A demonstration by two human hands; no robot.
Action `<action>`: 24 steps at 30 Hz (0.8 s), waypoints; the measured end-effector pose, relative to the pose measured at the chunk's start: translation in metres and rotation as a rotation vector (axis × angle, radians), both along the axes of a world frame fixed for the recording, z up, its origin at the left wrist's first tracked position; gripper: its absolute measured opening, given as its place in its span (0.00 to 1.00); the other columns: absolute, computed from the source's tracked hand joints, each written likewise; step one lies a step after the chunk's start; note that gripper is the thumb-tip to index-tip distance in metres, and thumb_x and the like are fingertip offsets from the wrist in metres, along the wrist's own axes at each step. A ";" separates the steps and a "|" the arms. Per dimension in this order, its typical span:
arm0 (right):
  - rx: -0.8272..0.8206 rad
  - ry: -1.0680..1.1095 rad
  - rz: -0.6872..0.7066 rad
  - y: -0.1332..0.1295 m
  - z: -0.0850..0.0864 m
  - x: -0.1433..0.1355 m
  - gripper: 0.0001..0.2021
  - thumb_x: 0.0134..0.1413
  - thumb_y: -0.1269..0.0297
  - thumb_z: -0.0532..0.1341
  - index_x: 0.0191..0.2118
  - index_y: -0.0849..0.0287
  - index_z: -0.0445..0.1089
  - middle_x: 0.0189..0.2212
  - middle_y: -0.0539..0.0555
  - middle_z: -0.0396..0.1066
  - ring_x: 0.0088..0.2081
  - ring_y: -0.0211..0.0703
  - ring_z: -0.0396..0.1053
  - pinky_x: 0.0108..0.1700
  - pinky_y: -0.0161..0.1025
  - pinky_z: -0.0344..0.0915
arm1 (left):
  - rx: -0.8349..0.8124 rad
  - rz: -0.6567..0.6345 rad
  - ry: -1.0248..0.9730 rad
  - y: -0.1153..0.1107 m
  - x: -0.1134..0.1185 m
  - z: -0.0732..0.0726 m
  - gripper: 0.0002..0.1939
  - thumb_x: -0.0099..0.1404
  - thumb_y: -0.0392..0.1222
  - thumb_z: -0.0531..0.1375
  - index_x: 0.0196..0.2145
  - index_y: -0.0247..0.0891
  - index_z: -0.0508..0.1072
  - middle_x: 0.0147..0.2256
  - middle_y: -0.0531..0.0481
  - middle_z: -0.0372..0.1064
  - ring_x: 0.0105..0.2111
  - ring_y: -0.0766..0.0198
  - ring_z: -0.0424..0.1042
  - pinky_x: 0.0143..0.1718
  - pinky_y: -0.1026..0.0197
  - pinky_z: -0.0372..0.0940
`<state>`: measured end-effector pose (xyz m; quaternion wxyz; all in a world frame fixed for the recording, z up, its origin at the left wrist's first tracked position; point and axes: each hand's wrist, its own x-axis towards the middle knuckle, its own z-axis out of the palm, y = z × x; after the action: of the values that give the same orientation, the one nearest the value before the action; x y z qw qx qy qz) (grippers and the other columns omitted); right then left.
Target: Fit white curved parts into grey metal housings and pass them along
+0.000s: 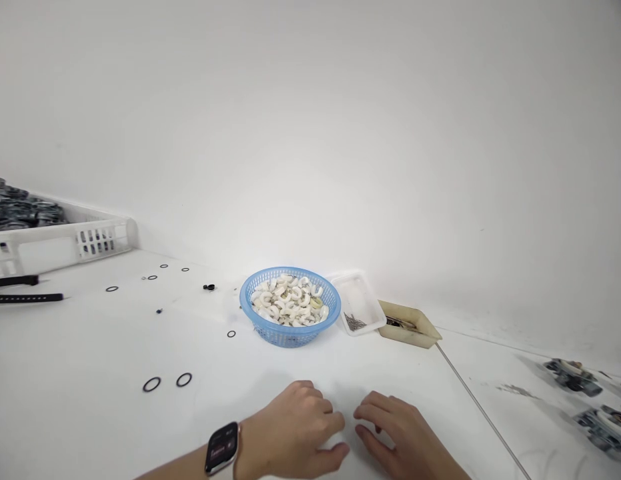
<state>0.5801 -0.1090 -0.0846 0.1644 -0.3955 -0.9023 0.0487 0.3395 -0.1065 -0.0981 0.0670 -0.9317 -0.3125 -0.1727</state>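
Note:
My left hand point(295, 430), with a watch point(223, 448) on its wrist, is over the white table point(90, 427) in front of a blue basket point(290, 337). Its fingers are curled down, and whether anything lies under them is hidden. To its right is my right hand point(397, 433), fingers bent and slightly apart, with nothing visible between them. The two hands do not touch. White curved pieces point(287, 300) fill the basket. Beside it, a white tray point(363, 300) holds small metal pins point(354, 323).
A beige tray point(410, 340) with tools and a thin rod point(480, 407) lie at the right, near metal parts point(610, 423). Black rings point(151, 384) are scattered left. A white crate point(50, 250) and black straps point(27, 299) are at the far left. A wall point(310, 133) stands behind.

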 end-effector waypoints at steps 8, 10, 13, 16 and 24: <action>0.025 -0.003 -0.002 -0.001 -0.002 0.000 0.07 0.65 0.68 0.58 0.41 0.52 0.74 0.35 0.49 0.75 0.33 0.40 0.72 0.36 0.35 0.65 | 0.011 -0.007 -0.016 0.000 0.000 0.000 0.14 0.67 0.50 0.62 0.30 0.41 0.66 0.24 0.56 0.71 0.24 0.62 0.72 0.31 0.59 0.60; 0.023 -0.003 -0.005 -0.002 0.000 -0.001 0.07 0.65 0.68 0.58 0.41 0.52 0.74 0.35 0.49 0.75 0.33 0.39 0.72 0.36 0.35 0.64 | 0.006 -0.010 -0.019 0.000 -0.001 0.000 0.14 0.67 0.50 0.62 0.30 0.41 0.66 0.24 0.56 0.71 0.24 0.62 0.72 0.31 0.59 0.60; 0.015 0.006 -0.017 -0.003 0.002 -0.001 0.08 0.65 0.68 0.58 0.41 0.52 0.74 0.35 0.49 0.75 0.34 0.39 0.72 0.37 0.35 0.64 | 0.000 -0.014 -0.017 0.001 -0.001 -0.001 0.14 0.67 0.50 0.62 0.29 0.41 0.65 0.24 0.56 0.70 0.24 0.63 0.71 0.31 0.59 0.60; 0.014 -0.006 -0.029 -0.002 0.002 -0.001 0.08 0.65 0.68 0.58 0.41 0.52 0.74 0.36 0.49 0.75 0.34 0.40 0.72 0.37 0.35 0.64 | 0.003 -0.015 -0.018 0.001 -0.001 -0.001 0.14 0.67 0.50 0.62 0.29 0.41 0.66 0.24 0.55 0.70 0.24 0.63 0.71 0.31 0.59 0.60; 0.009 -0.028 -0.015 -0.002 0.000 -0.001 0.07 0.65 0.68 0.58 0.42 0.53 0.74 0.35 0.49 0.75 0.34 0.40 0.73 0.37 0.35 0.64 | 0.002 -0.013 -0.025 0.002 -0.001 -0.001 0.14 0.67 0.50 0.63 0.29 0.40 0.67 0.24 0.55 0.71 0.24 0.63 0.72 0.31 0.60 0.60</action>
<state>0.5795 -0.1108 -0.0849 0.1539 -0.4023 -0.9017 0.0376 0.3387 -0.1046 -0.0992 0.0629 -0.9314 -0.3071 -0.1850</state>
